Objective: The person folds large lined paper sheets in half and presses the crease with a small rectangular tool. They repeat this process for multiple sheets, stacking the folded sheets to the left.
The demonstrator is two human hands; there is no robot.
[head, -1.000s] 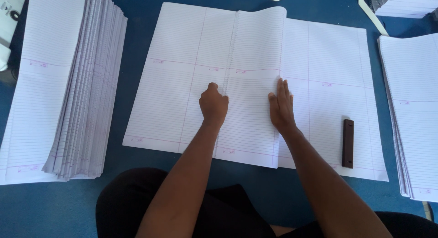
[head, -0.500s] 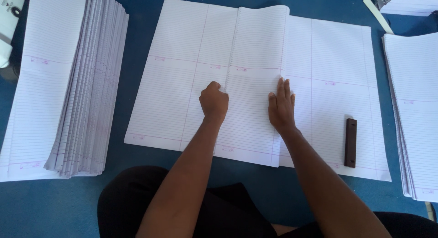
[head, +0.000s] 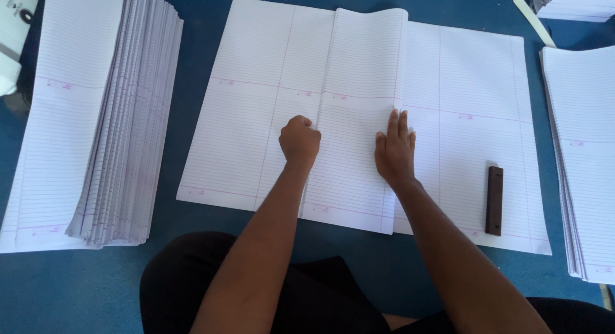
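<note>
A large sheet of white ruled paper point(head: 250, 110) lies spread on a blue surface in front of me, with its middle section point(head: 359, 84) folded over into a narrower panel. My left hand point(head: 299, 142) is a closed fist pressing on the left fold line of that panel. My right hand point(head: 394, 150) lies flat, fingers together, on the panel's right edge. Neither hand grips anything. A dark brown rectangular bar point(head: 494, 200) rests on the right part of the sheet, apart from my right hand.
A tall fanned stack of ruled sheets point(head: 102, 116) lies at the left. Another stack point(head: 586, 154) sits at the right edge, and a further pile point(head: 576, 4) at the top right. The blue surface point(head: 192, 39) shows between them. My dark-clothed lap point(head: 224, 289) is at the bottom.
Both hands stay in nearly the same spots on the folded panel; the view has shifted only slightly.
</note>
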